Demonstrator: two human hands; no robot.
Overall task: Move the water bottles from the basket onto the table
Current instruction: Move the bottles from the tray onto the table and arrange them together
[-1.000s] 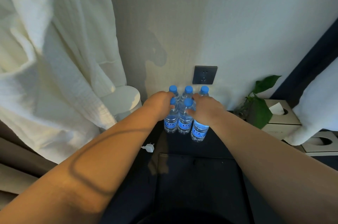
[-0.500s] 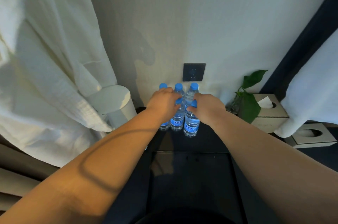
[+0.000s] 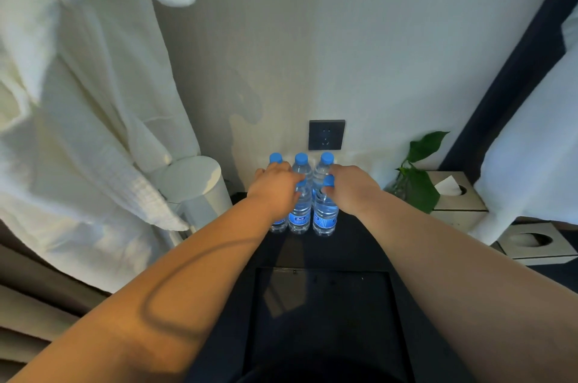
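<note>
**Bottles being set down under the wall socket [image 3: 326, 134]**

The water bottles [image 3: 299, 213] stand upright in two touching rows on the dark table [image 3: 353, 245], directly below the socket. The right hand [image 3: 353, 188] pinches the neck of the front right bottle [image 3: 325, 217]. The left hand [image 3: 275, 192], below and left of the socket, curls over the front-row tops, but I cannot tell whether it clasps one. This looks like the placing step. Next, both hands need to let go and lift straight up without toppling neighbours.
</note>
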